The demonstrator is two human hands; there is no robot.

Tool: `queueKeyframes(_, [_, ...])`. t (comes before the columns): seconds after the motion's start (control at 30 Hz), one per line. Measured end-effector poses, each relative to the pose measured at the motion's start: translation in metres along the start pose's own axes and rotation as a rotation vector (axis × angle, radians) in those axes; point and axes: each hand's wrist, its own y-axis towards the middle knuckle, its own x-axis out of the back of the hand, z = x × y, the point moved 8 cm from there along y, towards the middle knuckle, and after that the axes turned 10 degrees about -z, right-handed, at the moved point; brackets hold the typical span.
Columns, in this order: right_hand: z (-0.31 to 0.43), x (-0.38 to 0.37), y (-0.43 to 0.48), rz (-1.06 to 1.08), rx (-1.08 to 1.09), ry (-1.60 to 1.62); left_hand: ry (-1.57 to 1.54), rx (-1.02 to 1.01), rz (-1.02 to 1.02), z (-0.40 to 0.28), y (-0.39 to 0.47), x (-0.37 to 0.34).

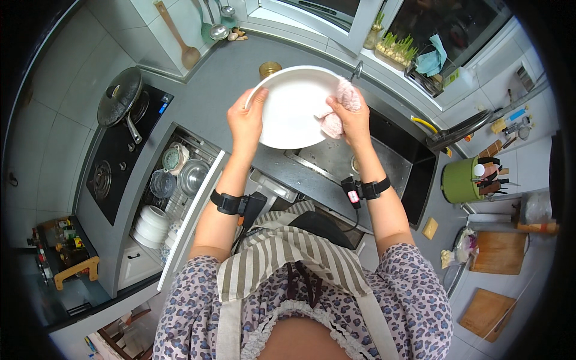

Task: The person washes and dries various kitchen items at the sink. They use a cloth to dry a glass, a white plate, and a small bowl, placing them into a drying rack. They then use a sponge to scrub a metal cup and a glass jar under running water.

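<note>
A large white round dish (294, 108) is held up in front of me, tilted, above the counter edge and the left part of the sink. My left hand (245, 118) grips its left rim, thumb on the inner face. On the opposite side my right hand (353, 114) pinches the rim through a pink cloth (332, 124). Part of the cloth drapes over the rim, and part hangs below my thumb. The dish's underside is hidden, as are most of my fingers behind it.
Left of me a pulled-out drawer (193, 213) holds white bowls (152, 227) and glass bowls. Beyond it, a lidded pan (120, 96) sits on the gas hob (101, 180). A black faucet (463, 128) reaches over the sink (382, 155). An amber glass (270, 69) stands behind the dish.
</note>
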Motion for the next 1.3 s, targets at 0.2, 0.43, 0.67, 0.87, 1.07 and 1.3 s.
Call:
queueKeyframes(0.2, [-0.020, -0.034, -0.041, -0.191, -0.199, 0.546, -0.365, 0.224, -0.253, 0.006, -0.012, -0.004])
queueKeyframes(0.43, [-0.032, -0.071, -0.059, -0.158, -0.268, 0.629, -0.788, 0.528, -0.345, 0.040, -0.048, -0.015])
queueKeyframes(0.67, [0.012, -0.050, -0.016, 0.059, -0.070, -0.056, -0.126, 0.163, 0.020, 0.026, 0.009, 0.040])
queueKeyframes(0.87, [0.033, -0.062, -0.008, 0.217, 0.058, -0.227, 0.024, -0.052, -0.007, -0.012, 0.016, 0.051])
queueKeyframes(1.07, [0.007, -0.082, -0.042, 0.064, -0.258, 0.479, -0.508, 0.128, -0.319, -0.009, 0.006, 0.046])
queueKeyframes(1.3, [-0.029, -0.087, -0.042, -0.155, -0.215, 0.354, -0.704, 0.772, -0.109, 0.072, -0.044, 0.001])
